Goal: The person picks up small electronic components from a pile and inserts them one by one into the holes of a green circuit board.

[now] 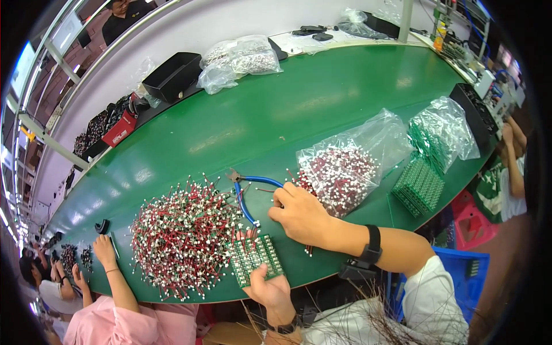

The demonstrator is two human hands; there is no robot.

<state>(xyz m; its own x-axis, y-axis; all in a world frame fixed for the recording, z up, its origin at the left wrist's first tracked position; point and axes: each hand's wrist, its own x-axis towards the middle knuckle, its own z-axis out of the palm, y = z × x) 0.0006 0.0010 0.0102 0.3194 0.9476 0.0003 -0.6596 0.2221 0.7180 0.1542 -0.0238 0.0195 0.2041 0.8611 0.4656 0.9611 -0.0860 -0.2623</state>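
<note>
From where I stand, the person's bare left hand point(270, 288) grips a green rectangular circuit-board panel point(257, 263) by its near edge, the thumb lying over the top face. The panel, lined with rows of small pale parts, is at the near side of the long green desk point(264, 118), just right of a broad heap of red-wired pieces with white connectors point(178, 244). Red wires lie across the panel's far end.

The bare right hand point(300, 214) has its fingers curled inward; I cannot tell whether they pinch anything. It sits just beside a clear plastic bag point(386, 135) filled with more red wires and white connectors. Near its fingertips lies a pair of blue-handled pliers point(243, 200), the handles spread, the metal head pointing away from the person.

Farther right, a stack of green circuit boards point(418, 187) rests in front of a crumpled clear bag point(454, 129) and a black box point(476, 112). To the left, a co-worker in pink point(118, 323) rests a hand on the desk.
</note>
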